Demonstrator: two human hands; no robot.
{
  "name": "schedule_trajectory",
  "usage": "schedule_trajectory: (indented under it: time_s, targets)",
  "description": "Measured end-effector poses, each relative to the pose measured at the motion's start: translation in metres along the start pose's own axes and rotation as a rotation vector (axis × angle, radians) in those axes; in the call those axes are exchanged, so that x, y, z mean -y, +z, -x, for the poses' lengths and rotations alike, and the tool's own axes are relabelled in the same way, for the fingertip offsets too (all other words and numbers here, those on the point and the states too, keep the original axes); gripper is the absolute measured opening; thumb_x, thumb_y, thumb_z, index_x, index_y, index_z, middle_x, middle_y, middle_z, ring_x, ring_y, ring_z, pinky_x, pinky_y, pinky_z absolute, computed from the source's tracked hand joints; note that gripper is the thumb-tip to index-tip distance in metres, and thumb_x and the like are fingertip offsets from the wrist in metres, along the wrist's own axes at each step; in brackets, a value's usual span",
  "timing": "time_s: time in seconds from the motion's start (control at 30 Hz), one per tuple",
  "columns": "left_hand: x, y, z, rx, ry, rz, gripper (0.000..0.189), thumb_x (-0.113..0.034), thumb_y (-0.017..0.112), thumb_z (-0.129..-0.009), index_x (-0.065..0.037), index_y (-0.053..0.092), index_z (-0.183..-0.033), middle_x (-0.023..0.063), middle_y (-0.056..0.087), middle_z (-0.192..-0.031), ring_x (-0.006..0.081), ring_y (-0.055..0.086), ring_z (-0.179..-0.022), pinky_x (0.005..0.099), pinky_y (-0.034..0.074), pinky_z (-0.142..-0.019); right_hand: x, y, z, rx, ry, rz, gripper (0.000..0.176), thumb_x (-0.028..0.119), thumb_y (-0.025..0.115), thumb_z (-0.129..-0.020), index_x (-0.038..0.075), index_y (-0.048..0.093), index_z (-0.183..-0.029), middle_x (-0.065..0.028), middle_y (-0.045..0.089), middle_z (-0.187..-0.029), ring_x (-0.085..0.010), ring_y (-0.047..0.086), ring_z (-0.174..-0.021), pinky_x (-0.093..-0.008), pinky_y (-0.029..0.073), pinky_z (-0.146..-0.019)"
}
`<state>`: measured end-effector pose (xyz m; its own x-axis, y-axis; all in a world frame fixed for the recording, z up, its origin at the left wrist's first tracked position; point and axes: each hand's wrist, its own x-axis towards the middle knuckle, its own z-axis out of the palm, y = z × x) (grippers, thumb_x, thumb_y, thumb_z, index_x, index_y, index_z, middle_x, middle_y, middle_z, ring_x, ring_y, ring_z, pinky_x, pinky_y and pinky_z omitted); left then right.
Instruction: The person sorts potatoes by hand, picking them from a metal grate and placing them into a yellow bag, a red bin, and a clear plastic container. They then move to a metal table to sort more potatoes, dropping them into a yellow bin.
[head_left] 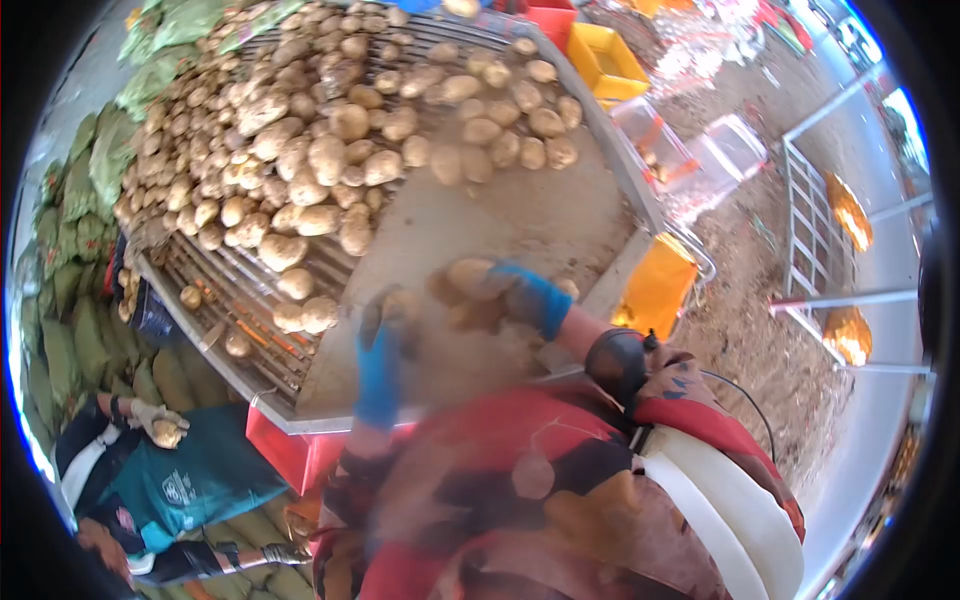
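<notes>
My right hand (510,288), in a dark glove with a blue cuff, is curled around a potato (466,274) above the flat part of the sorting table (490,215). Motion smears the hand and what is just below it. To its left, my left hand (378,335), gloved the same way, is over the table near the front edge. A brownish patch shows at its fingers, too blurred to tell whether it is a potato. Many loose potatoes (325,160) cover the slatted part (240,320) of the table and its far end.
A co-worker (180,490) at the lower left holds a potato in one gloved hand. Green sacks (85,340) are stacked along the left. Beyond the right rim are a yellow crate (605,62), clear boxes (725,160) and an orange-yellow container (655,285). A red container (280,445) is below the front-left rim.
</notes>
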<state>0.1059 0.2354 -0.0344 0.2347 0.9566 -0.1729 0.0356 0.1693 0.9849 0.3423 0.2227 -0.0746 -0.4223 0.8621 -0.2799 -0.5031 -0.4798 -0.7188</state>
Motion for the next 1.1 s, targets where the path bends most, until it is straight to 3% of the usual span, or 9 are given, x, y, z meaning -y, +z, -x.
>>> schedule_trajectory:
  time_s: [0.1, 0.17, 0.23, 0.33, 0.57, 0.67, 0.9, 1.0, 1.1]
  targets:
    - [-0.029, 0.031, 0.009, 0.106, 0.229, -0.344, 0.054, -0.026, 0.063, -0.089, -0.002, 0.047, -0.134, 0.0105, 0.060, -0.109, 0.0184, 0.059, -0.087, 0.0265, 0.048, -0.067, -0.042, 0.010, 0.010, 0.027, -0.218, 0.219, 0.055, 0.041, 0.055, -0.090, 0.004, 0.051, -0.130, -0.0133, 0.065, -0.116, -0.0231, 0.067, -0.088, -0.0350, 0.054, -0.061]
    - [-0.021, 0.034, 0.007, 0.164, 0.691, -0.785, 0.055, -0.023, 0.064, -0.088, -0.002, 0.046, -0.135, 0.0148, 0.060, -0.115, 0.0249, 0.060, -0.094, 0.0312, 0.049, -0.074, -0.044, 0.023, 0.023, 0.026, -0.243, 0.006, 0.057, 0.043, 0.053, -0.091, 0.004, 0.050, -0.131, -0.0149, 0.062, -0.121, -0.0260, 0.065, -0.097, -0.0386, 0.055, -0.072]
    - [-0.028, 0.044, 0.018, 0.272, 0.765, -0.887, 0.057, -0.021, 0.066, -0.086, -0.002, 0.046, -0.135, 0.0184, 0.057, -0.120, 0.0304, 0.059, -0.101, 0.0358, 0.048, -0.082, -0.039, 0.036, 0.041, 0.006, -0.124, -0.614, 0.057, 0.045, 0.052, -0.091, 0.005, 0.049, -0.132, -0.0158, 0.059, -0.125, -0.0290, 0.062, -0.106, -0.0428, 0.053, -0.087]
    - [-0.063, 0.080, 0.037, 0.475, 0.880, -0.919, 0.058, -0.019, 0.068, -0.082, -0.002, 0.048, -0.134, 0.0208, 0.055, -0.127, 0.0353, 0.057, -0.107, 0.0392, 0.047, -0.088, -0.053, 0.015, 0.081, -0.013, -0.243, -0.762, 0.058, 0.046, 0.053, -0.091, 0.005, 0.050, -0.131, -0.0157, 0.056, -0.129, -0.0312, 0.055, -0.117, -0.0460, 0.043, -0.102]
    - [-0.051, 0.092, 0.041, 0.641, 0.987, -0.885, 0.057, -0.016, 0.071, -0.076, -0.002, 0.053, -0.129, 0.0196, 0.056, -0.127, 0.0368, 0.056, -0.109, 0.0419, 0.045, -0.092, -0.053, -0.036, 0.176, 0.036, -0.542, -0.918, 0.057, 0.050, 0.057, -0.088, 0.005, 0.054, -0.123, -0.0145, 0.054, -0.132, -0.0291, 0.057, -0.112, -0.0451, 0.049, -0.088]
    - [-0.024, 0.071, 0.040, 0.621, 0.837, -0.855, 0.057, -0.015, 0.071, -0.076, -0.003, 0.054, -0.129, 0.0203, 0.057, -0.125, 0.0378, 0.056, -0.109, 0.0431, 0.044, -0.094, -0.053, -0.059, 0.217, -0.188, -0.602, -0.838, 0.055, 0.050, 0.059, -0.087, 0.007, 0.055, -0.122, -0.0139, 0.055, -0.127, -0.0270, 0.059, -0.103, -0.0433, 0.052, -0.078]
    - [0.031, 0.009, 0.042, 0.523, 0.672, -0.933, 0.062, -0.019, 0.072, -0.071, -0.001, 0.053, -0.128, 0.0207, 0.057, -0.123, 0.0392, 0.055, -0.111, 0.0463, 0.046, -0.093, -0.078, -0.131, 0.240, -1.227, -0.302, -0.133, 0.044, 0.042, 0.062, -0.087, 0.014, 0.057, -0.122, -0.0042, 0.060, -0.096, -0.0195, 0.061, -0.074, -0.0346, 0.051, -0.060]
    - [0.051, -0.016, 0.049, 0.440, 0.561, -0.925, 0.060, -0.017, 0.072, -0.073, -0.002, 0.053, -0.128, 0.0207, 0.058, -0.121, 0.0393, 0.056, -0.108, 0.0455, 0.047, -0.091, -0.064, -0.122, 0.210, -1.222, -0.489, 0.231, 0.036, 0.030, 0.068, -0.085, 0.013, 0.061, -0.116, -0.0040, 0.063, -0.095, -0.0214, 0.062, -0.071, -0.0340, 0.050, -0.059]
    - [0.072, -0.029, 0.053, 0.336, 0.603, -0.917, 0.052, -0.014, 0.069, -0.077, -0.003, 0.055, -0.127, 0.0187, 0.061, -0.116, 0.0348, 0.060, -0.101, 0.0405, 0.050, -0.084, -0.063, -0.104, 0.150, -1.111, -0.519, 1.082, 0.037, 0.029, 0.069, -0.082, 0.012, 0.061, -0.114, -0.0085, 0.065, -0.098, -0.0282, 0.063, -0.075, -0.0394, 0.050, -0.066]
